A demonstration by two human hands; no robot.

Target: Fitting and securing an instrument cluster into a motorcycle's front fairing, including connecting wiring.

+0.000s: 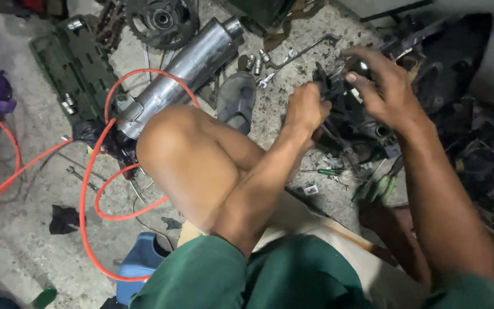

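Note:
I squat over a concrete floor, my bare knee in the middle of the view. My left hand (305, 109) is closed around a dark, greasy metal part (331, 86) held above the floor. My right hand (379, 86) grips the same part from the right, thumb and fingers curled over its top. Just beyond my hands lies a black engine assembly (367, 123); whether the part is attached to it is hard to tell.
A chrome exhaust muffler (187, 71) lies at the upper left, with an orange air hose (95, 171) looping around it. A green socket case (78, 68), a sprocket (161, 20), wrenches (298, 54), a grey sandal (236, 100) and green-handled pliers (379, 186) lie about. Black fairing parts (475, 137) fill the right.

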